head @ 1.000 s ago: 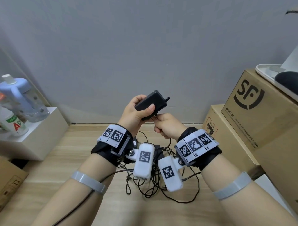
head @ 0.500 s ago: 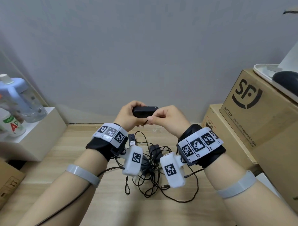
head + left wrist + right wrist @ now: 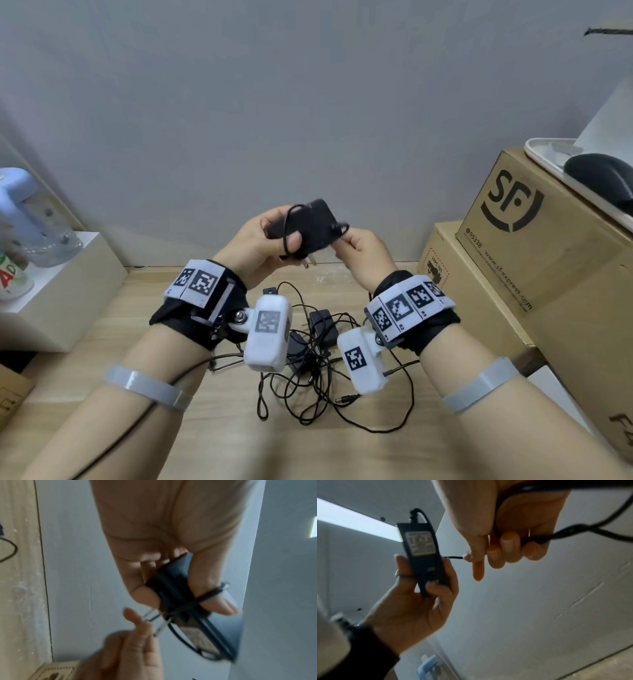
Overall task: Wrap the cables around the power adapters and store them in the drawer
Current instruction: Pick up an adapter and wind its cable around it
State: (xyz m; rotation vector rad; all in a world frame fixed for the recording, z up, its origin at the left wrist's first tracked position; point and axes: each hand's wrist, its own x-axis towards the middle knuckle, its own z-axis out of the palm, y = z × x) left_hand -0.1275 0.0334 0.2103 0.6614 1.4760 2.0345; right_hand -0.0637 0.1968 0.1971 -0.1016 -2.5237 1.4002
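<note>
One power adapter [image 3: 303,224] in left hand [image 3: 255,245] | right hand [image 3: 363,251] pinches cable [image 3: 453,557]

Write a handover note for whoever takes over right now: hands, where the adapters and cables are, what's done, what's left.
Left hand grips the black adapter in the air, thumb over one cable turn.
Right hand pinches that adapter's cable, pulled taut.
Other adapters lie in tangled cables on the wooden table.
Done: wrap started.
Left: finish this wrap, wrap the rest, store them all. No drawer in view.
</note>
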